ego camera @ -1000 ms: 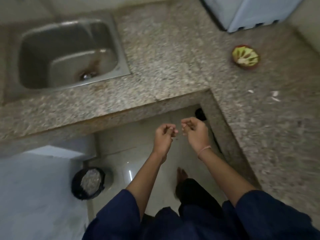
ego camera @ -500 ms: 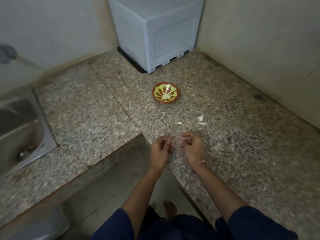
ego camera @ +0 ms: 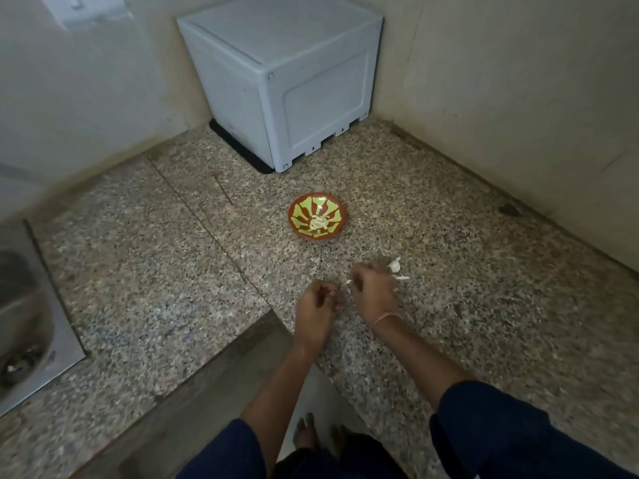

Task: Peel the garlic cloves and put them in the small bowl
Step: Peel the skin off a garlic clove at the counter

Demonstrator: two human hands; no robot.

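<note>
Head view, the only one.

- Bowl stood on the counter, forward of both hands and well apart from them. Pale peeled cloves lay at its centre; count not readable.
- Left hand hung over the counter's inner corner, fingers curled in toward the palm. Contents hidden; cannot tell whether it had a clove.
- Right hand was just beside it, motion-blurred, fingers curled, with a pale sliver showing at the fingertips. It appeared pinched. Skin or clove: cannot tell.
- Loose skins lay on the counter, just beyond the right hand.
- Also present: grey box in the far corner, sink at left.

Risks, as judged:
- Both hands worked near the counter's edge, so a clove slipping from the curled fingers could drop to the floor.
- Skins sat between hands and bowl; a reach to the bowl could drag one in.
- Dim light made clove and skin hard to tell apart.
</note>
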